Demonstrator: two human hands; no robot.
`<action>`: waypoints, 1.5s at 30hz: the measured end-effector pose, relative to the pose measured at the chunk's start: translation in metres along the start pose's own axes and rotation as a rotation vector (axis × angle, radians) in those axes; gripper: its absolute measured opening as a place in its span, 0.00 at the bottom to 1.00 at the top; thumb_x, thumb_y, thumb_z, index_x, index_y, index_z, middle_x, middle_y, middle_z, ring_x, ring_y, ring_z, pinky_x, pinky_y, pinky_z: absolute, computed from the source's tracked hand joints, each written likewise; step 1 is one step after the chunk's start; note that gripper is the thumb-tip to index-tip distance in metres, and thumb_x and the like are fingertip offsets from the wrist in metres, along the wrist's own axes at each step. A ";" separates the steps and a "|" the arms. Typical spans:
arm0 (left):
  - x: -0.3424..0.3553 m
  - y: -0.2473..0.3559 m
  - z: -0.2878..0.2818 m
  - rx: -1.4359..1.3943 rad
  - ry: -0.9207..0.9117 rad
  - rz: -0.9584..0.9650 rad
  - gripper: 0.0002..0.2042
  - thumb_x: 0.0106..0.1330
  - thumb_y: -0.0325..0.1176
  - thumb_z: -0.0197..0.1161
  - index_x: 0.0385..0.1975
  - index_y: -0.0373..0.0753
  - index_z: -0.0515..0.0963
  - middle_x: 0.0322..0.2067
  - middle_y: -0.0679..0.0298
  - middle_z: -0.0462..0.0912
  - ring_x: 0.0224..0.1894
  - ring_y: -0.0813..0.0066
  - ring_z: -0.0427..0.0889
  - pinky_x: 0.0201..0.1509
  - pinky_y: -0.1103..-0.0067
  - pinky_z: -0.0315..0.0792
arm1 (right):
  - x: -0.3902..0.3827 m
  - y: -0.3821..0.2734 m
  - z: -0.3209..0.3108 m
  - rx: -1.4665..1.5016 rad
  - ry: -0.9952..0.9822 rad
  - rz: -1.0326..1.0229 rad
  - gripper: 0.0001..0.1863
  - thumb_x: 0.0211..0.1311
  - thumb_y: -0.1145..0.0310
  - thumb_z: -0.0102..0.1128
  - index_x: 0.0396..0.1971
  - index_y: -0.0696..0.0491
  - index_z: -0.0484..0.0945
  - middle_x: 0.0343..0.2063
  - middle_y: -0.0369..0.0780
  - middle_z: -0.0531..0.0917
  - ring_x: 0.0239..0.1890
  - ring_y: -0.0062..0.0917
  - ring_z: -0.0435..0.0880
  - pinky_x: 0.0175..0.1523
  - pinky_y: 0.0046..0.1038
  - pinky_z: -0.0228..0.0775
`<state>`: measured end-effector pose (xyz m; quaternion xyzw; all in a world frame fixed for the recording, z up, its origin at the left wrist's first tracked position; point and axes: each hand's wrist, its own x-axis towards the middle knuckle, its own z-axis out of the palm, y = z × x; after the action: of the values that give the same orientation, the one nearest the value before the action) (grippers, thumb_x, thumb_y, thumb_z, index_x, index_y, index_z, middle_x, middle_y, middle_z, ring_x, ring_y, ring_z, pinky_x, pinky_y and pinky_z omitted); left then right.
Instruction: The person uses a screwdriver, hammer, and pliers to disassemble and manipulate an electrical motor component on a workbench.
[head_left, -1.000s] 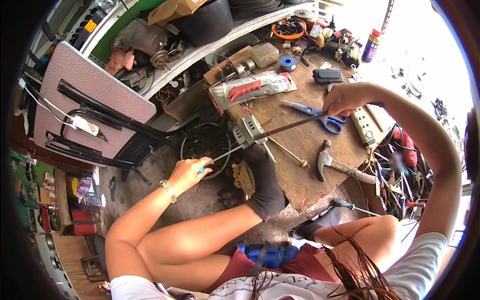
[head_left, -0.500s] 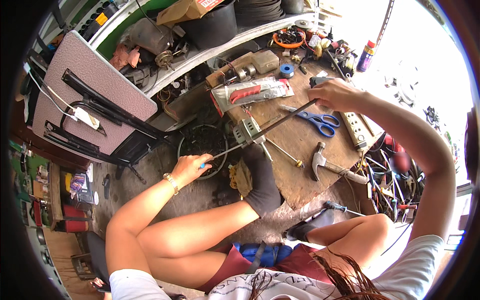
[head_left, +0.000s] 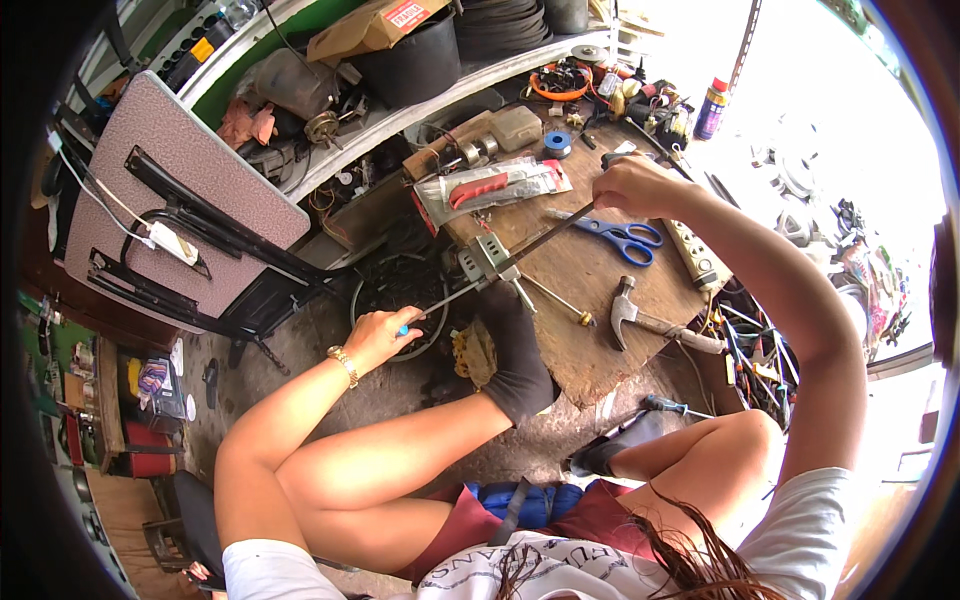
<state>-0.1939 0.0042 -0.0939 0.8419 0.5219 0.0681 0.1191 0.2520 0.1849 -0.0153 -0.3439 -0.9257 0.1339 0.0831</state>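
My right hand is closed round the black-handled end of a long, dark, narrow file-like bar. The bar slants down-left to a grey slotted metal block at the bench's left edge. My left hand is closed on a thin pale metal rod that reaches the same block; a small blue piece shows at its fingers. Whether rod and bar are one piece I cannot tell. My dark-socked foot rests against the bench edge just below the block. A thin rod with a brass-coloured end sticks out beside it.
On the wooden bench lie blue-handled scissors, a hammer, a packaged red-handled tool and a blue spool. A power strip lies at its right. A folded table leans at left, near a round bin.
My right hand has moved left toward the slotted block, and less of the dark bar shows between them. My left hand stays almost where it was. The whole view has shifted slightly.
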 end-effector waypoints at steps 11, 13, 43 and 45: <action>0.002 0.008 0.003 -0.104 -0.033 -0.057 0.15 0.59 0.36 0.69 0.43 0.41 0.77 0.33 0.57 0.85 0.32 0.58 0.85 0.34 0.71 0.76 | -0.006 -0.014 0.010 -0.116 -0.009 -0.040 0.14 0.52 0.68 0.69 0.28 0.57 0.72 0.25 0.47 0.79 0.33 0.40 0.82 0.38 0.40 0.70; 0.000 0.011 0.002 -0.130 -0.047 -0.085 0.14 0.59 0.36 0.70 0.42 0.41 0.77 0.30 0.55 0.84 0.30 0.57 0.84 0.32 0.70 0.75 | -0.011 -0.020 0.012 -0.106 -0.097 0.014 0.14 0.57 0.60 0.65 0.33 0.55 0.76 0.24 0.46 0.81 0.32 0.42 0.82 0.38 0.42 0.70; -0.016 -0.019 -0.027 -0.179 0.294 -0.086 0.12 0.57 0.31 0.67 0.21 0.36 0.71 0.15 0.64 0.74 0.20 0.76 0.73 0.25 0.78 0.67 | -0.212 -0.013 -0.089 -0.548 0.735 0.342 0.09 0.65 0.58 0.57 0.37 0.44 0.82 0.26 0.37 0.85 0.30 0.34 0.83 0.34 0.38 0.76; -0.016 -0.037 -0.028 -0.365 0.202 -0.286 0.16 0.70 0.39 0.57 0.54 0.40 0.74 0.32 0.59 0.84 0.27 0.69 0.81 0.31 0.74 0.74 | -0.265 -0.023 -0.083 -0.434 0.647 0.686 0.10 0.65 0.59 0.56 0.37 0.47 0.81 0.25 0.42 0.84 0.28 0.40 0.83 0.33 0.41 0.74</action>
<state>-0.2393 0.0088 -0.0767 0.7129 0.6242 0.2272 0.2248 0.4566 0.0094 0.0541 -0.6608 -0.6930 -0.1550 0.2431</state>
